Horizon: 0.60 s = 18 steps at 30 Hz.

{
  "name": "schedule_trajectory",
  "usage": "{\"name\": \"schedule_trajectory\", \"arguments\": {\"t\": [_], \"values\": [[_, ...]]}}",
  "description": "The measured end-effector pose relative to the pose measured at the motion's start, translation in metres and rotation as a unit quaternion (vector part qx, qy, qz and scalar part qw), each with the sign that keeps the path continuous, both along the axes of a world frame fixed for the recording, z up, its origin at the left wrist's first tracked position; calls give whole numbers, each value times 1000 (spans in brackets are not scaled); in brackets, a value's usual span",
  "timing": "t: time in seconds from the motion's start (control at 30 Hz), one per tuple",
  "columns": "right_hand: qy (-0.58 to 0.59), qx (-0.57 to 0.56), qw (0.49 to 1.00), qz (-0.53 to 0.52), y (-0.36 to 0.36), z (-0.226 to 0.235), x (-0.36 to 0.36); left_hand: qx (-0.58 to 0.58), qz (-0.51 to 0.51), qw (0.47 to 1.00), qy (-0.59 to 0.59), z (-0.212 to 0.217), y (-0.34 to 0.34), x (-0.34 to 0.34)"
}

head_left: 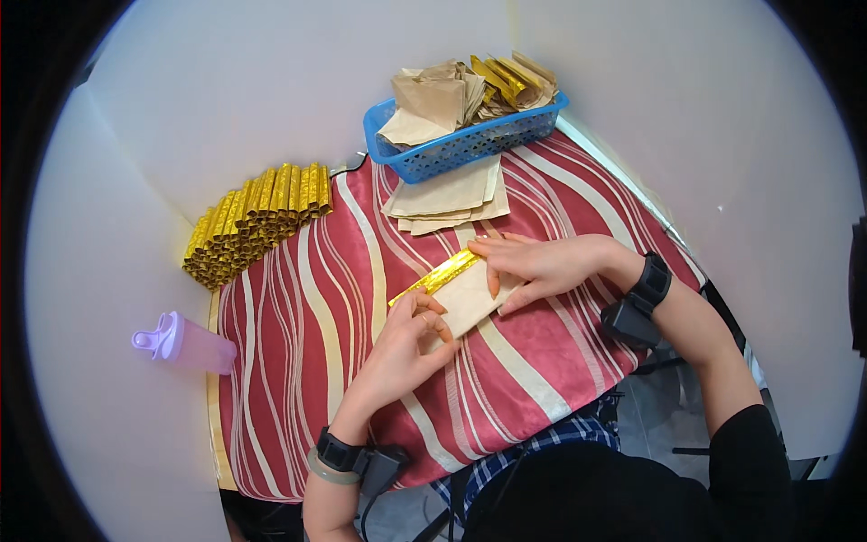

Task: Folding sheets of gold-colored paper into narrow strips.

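A beige paper sheet [471, 296] with a shiny gold strip [444, 275] along its far edge lies slantwise on the striped cloth before me. My left hand [399, 350] has its fingers curled over the sheet's left end, thumb at the near edge. At the right end, my right hand [553, 267] grips the sheet, fingertips at the gold strip and thumb by the near edge. Just beyond, a small stack of beige paper sheets [452, 200] lies in front of a blue basket [479, 144].
The basket holds beige papers [429, 101] and gold pieces [506, 81]. Many gold tubes [262, 212] are piled at the far left. A lilac bottle [194, 346] lies or leans at the left edge of the red striped tablecloth [298, 379]. White walls [271, 81] enclose the table.
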State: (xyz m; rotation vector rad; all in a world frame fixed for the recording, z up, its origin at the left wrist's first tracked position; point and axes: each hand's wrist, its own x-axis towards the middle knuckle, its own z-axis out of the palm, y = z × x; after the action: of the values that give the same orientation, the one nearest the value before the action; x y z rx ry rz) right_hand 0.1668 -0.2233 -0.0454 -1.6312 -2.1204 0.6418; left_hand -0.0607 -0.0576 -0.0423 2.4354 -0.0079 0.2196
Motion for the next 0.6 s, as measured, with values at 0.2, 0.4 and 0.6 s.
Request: {"name": "schedule_trajectory", "arguments": {"t": [0.2, 0.4, 0.6], "values": [[-1, 41, 998, -41, 4, 4, -3, -92, 75, 993, -11, -8, 4, 5], [-132, 59, 979, -145, 4, 7, -20, 54, 55, 994, -79, -5, -4, 0], [-152, 259, 942, -147, 17, -18, -42, 199, -27, 978, -64, -14, -3, 3]]}}
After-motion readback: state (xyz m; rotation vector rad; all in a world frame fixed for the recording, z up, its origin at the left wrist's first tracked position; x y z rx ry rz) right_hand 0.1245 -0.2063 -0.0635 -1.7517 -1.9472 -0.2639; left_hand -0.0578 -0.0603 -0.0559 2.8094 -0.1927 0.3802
